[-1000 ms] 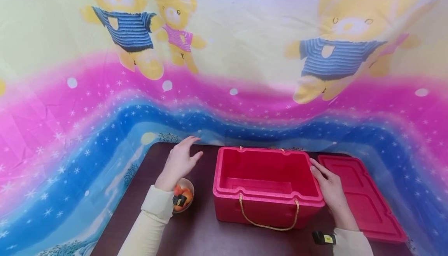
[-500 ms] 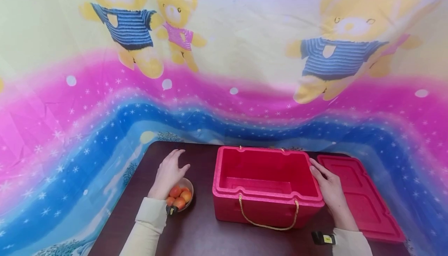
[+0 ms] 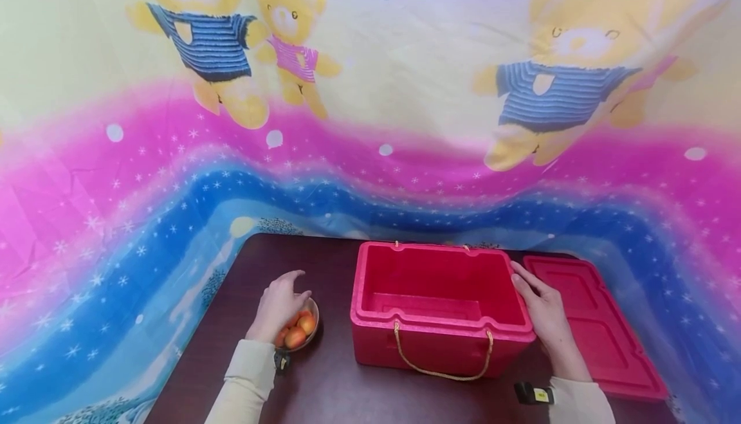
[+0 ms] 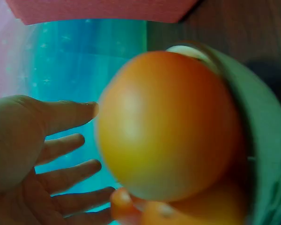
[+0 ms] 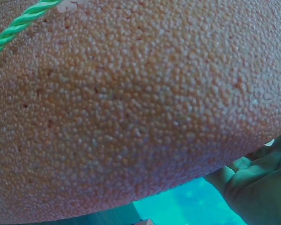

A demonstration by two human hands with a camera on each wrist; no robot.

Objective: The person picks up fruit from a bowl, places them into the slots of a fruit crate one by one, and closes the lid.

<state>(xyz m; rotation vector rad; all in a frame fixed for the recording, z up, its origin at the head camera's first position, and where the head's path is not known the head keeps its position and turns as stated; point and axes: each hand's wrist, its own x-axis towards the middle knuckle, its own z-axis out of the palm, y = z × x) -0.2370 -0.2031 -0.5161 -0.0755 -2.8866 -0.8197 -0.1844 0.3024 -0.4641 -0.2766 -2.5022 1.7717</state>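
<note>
In the head view my left hand (image 3: 276, 311) hovers over a small bowl (image 3: 315, 332) of several orange-red round fruits (image 3: 296, 337). Its fingers reach forward, apart from each other. The left wrist view has one large smooth fruit (image 4: 164, 126) close to the camera, with the spread fingers (image 4: 70, 176) beside it and nothing gripped. A lidless red foam box (image 3: 428, 347) with rope handles stands at centre, nothing visible inside. My right hand (image 3: 547, 311) rests along its right end, fingertips at the rim. The box wall (image 5: 131, 103) fills most of the right wrist view, partly hiding that hand.
A red lid (image 3: 608, 340) lies flat on the dark table (image 3: 324, 398), right of the box and behind the right forearm. A printed cloth (image 3: 370, 89) with bears hangs around the table's back and sides. One rope handle (image 3: 442, 372) droops over the box's near side.
My left hand has come back from the table's far left part, moving nearer and down to the fruit bowl. The right hand and the box have stayed put.
</note>
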